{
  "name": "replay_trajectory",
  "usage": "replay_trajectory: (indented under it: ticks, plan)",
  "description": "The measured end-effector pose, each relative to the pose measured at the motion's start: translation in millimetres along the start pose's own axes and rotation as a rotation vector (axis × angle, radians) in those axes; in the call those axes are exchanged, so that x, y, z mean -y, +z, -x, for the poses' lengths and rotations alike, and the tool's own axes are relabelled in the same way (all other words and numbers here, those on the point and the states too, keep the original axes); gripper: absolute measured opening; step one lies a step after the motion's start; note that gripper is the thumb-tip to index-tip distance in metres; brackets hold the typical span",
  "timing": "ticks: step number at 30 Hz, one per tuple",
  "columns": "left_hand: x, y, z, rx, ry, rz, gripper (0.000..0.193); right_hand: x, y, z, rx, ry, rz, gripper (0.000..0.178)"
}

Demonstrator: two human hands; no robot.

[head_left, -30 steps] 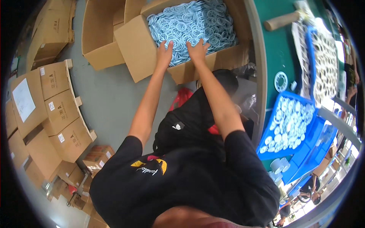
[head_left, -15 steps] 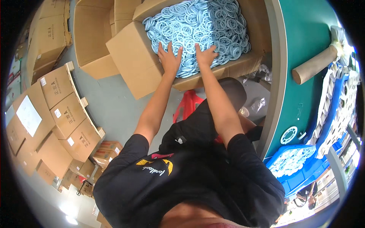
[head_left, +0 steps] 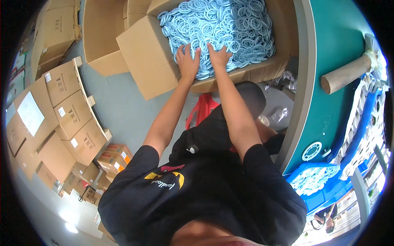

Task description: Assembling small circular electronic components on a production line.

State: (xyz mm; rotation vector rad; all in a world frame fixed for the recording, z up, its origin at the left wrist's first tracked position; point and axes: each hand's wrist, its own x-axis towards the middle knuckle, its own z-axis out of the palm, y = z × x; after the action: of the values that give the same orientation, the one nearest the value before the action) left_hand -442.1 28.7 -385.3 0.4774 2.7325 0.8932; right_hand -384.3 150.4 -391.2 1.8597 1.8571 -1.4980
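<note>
1. While the left hand (head_left: 188,65) and right hand (head_left: 218,57) are laid on the rings (head_left: 209,28), fingers spread, whether any are gripped cannot be told.
2. The rings are contained in the box (head_left: 285,33), loosely heaped; its near-left flap (head_left: 150,57) is folded outward, so closing appears not yet done.
3. No ring is seen lifted clear; apparently, the whole heap is left loose.
4. Pale parts (head_left: 314,180) are held in the tray (head_left: 302,167).
</note>
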Motion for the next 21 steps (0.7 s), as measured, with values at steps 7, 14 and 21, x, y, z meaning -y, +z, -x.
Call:
replay_trajectory:
  ticks: [7, 14, 21]
  plan:
    - [-13, 2, -11, -0.029, -0.234, -0.09, 0.08, 8, -2, -12, 0.085, 0.141, -0.08, 0.111]
    - [-6, -3, -3, 0.068, -0.065, 0.117, 0.057, 5, 2, -10, 0.257, 0.215, -0.188, 0.123]
    - [17, -6, -20, 0.084, -0.206, 0.011, 0.076, 15, 10, 19, 0.254, 0.278, -0.37, 0.123]
